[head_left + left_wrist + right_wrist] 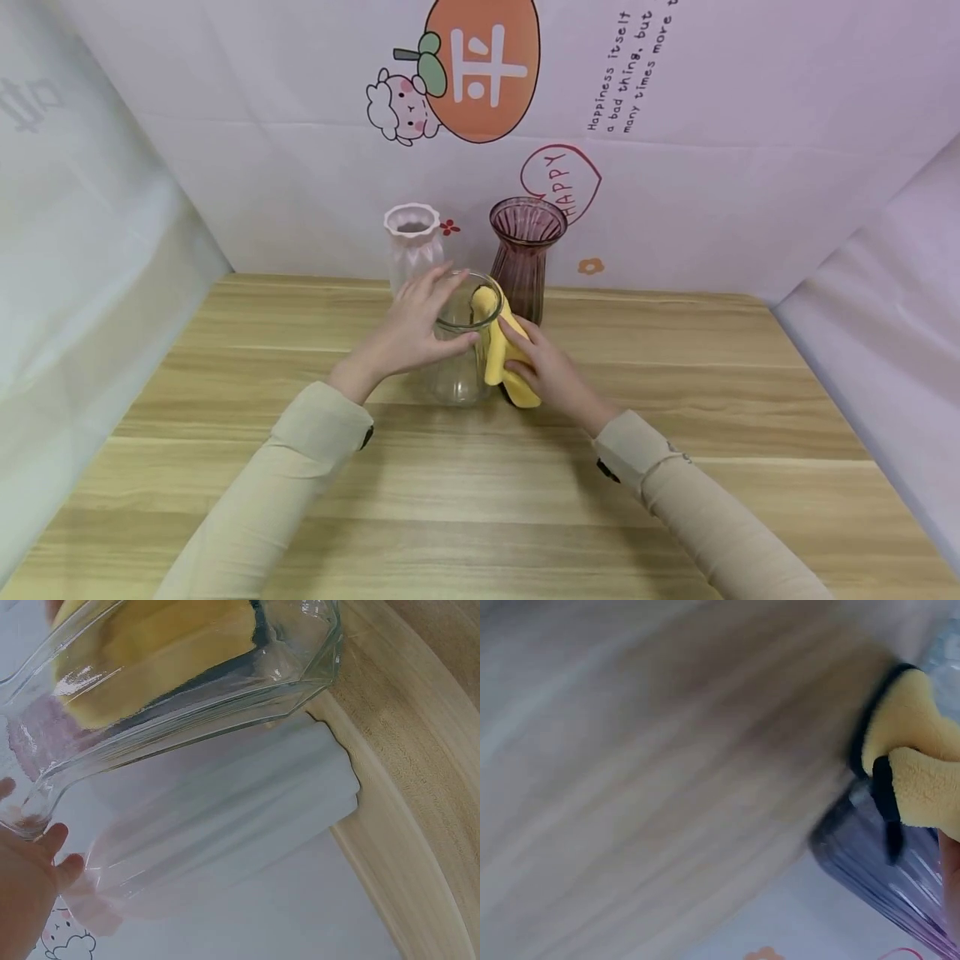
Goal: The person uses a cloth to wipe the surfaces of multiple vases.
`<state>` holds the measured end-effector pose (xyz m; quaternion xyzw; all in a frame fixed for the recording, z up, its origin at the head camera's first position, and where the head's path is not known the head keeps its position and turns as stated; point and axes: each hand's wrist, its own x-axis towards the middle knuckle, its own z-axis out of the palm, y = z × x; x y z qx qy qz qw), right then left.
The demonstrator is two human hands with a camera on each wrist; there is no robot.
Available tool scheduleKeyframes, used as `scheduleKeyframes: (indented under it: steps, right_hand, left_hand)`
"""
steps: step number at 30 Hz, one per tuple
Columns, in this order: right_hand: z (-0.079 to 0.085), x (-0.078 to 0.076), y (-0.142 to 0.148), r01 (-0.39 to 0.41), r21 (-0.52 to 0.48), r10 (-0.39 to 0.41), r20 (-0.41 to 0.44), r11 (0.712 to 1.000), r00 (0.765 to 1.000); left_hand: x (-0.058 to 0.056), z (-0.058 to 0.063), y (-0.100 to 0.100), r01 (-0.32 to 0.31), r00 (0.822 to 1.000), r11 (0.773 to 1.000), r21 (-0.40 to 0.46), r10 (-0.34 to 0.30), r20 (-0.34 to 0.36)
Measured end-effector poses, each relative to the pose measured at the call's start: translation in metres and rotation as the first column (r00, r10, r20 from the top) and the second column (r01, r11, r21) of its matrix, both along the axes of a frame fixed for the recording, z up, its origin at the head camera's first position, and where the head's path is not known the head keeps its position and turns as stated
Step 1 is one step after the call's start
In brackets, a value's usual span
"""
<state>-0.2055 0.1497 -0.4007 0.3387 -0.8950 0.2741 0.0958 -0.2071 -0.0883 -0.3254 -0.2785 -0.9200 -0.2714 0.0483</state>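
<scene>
A clear glass vase [456, 385] stands on the table in the middle of the head view. My left hand [416, 325] grips it around the neck, thumb at the front and fingers at the far side of the rim. On the vase's right side, my right hand [553, 371] holds a yellow cloth [497, 354] against the glass. The left wrist view shows the cloth's yellow through the clear wall of the vase [225, 720]. Dark edging runs along the cloth [930, 787] in the right wrist view, where only a sliver of the hand shows.
Behind the glass vase stand a white fluted vase [412, 250] on the left and a purple ribbed glass vase [525, 271] on the right, close to the printed backdrop [300, 183]. The wooden table [465, 517] extends toward the front, with white fabric at both sides.
</scene>
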Motion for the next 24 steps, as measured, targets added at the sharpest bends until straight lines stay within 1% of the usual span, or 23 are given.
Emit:
scheduleKeyframes:
  steps: [4,6,8,12,15,20,24]
  right_hand:
    - [-0.008,0.0,0.006,-0.003,0.073,0.003,-0.007,0.997,1.0]
    - [-0.011,0.0,0.007,-0.002,0.087,0.003,-0.006,0.996,1.0]
    - [-0.013,-0.001,0.008,-0.003,0.078,0.003,0.001,0.997,1.0]
    - [-0.012,-0.001,0.008,-0.004,0.018,0.003,0.01,1.0,1.0]
    - [-0.007,-0.001,0.007,-0.011,-0.033,0.011,-0.002,0.999,1.0]
    - [0.005,-0.001,0.002,-0.018,-0.12,0.014,-0.03,0.993,0.999]
    - [0.017,0.001,-0.003,-0.002,-0.195,-0.006,-0.044,0.981,0.999]
  left_hand:
    - [0.001,0.001,0.0,-0.045,0.999,0.999,-0.017,0.045,0.01]
    - [0.002,0.001,0.001,-0.067,0.998,0.998,-0.02,0.067,0.011]
    - [0.003,0.001,0.001,-0.083,0.996,0.996,-0.019,0.084,0.01]
    - [0.004,0.002,0.001,-0.093,0.996,0.995,-0.03,0.093,0.015]
    - [0.005,0.002,0.001,-0.081,0.997,0.996,-0.036,0.082,0.012]
    - [0.005,0.004,0.0,-0.048,0.999,0.998,-0.032,0.048,-0.006]
    - [0.005,0.004,-0.001,-0.017,1.0,1.0,-0.02,0.017,-0.018]
